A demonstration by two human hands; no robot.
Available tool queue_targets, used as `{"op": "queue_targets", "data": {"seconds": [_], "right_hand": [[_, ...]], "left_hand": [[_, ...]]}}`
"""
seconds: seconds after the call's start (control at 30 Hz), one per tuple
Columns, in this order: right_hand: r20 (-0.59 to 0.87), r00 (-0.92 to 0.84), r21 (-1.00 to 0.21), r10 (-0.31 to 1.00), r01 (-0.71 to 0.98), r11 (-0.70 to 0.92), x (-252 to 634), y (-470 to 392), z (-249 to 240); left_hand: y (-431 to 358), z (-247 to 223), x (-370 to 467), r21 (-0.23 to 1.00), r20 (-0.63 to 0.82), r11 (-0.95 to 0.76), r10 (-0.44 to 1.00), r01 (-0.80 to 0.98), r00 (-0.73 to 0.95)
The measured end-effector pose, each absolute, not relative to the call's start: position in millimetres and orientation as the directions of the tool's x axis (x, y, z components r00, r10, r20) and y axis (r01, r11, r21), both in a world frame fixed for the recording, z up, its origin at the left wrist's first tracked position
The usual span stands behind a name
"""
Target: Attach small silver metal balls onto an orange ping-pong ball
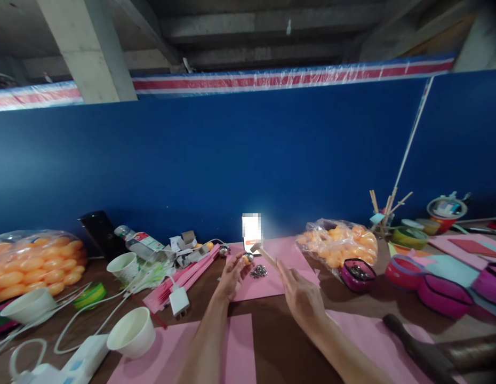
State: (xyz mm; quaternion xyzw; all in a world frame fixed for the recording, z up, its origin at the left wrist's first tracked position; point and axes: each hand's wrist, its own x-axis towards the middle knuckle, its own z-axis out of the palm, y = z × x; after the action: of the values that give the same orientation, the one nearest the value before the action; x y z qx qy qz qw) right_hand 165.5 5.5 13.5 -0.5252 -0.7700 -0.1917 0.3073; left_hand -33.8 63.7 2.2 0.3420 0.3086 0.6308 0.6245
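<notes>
My left hand [233,276] pinches a small orange ball [246,260], partly covered with shiny silver pieces. Its far side is hidden by my fingers and the glare. A thin, pale wooden stick [266,255] is gripped in my right hand [298,290], its tip close to the ball. Below the ball, a small heap of silver pieces [258,271] lies on a pink sheet [287,262]. Behind stands a brightly lit phone [253,234]. Another silver-covered ball [224,250] sits left of the sheet.
Bags of orange balls stand at left [44,264] and right [340,242]. A purple-rimmed bowl [358,274] holds silver pieces. White cups [132,332], cables and a power strip [86,360] crowd the left. A dark shape [416,341] lies at lower right. A blue partition [248,160] rises behind.
</notes>
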Motion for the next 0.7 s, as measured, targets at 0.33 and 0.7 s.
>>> {"op": "queue_targets", "data": {"seconds": [0.33,0.7], "right_hand": [[0.680,-0.261,-0.028,0.685,0.925,0.380,164.3,3.6,13.3],[0.700,-0.264,-0.016,0.663,0.923,0.384,162.8,1.7,16.6]], "left_hand": [[61.7,4.9,-35.9,0.784,0.041,-0.039,0.999,-0.620,-0.012],[68.8,-3.3,-35.3,0.811,0.042,-0.045,0.999,-0.584,-0.019]]}}
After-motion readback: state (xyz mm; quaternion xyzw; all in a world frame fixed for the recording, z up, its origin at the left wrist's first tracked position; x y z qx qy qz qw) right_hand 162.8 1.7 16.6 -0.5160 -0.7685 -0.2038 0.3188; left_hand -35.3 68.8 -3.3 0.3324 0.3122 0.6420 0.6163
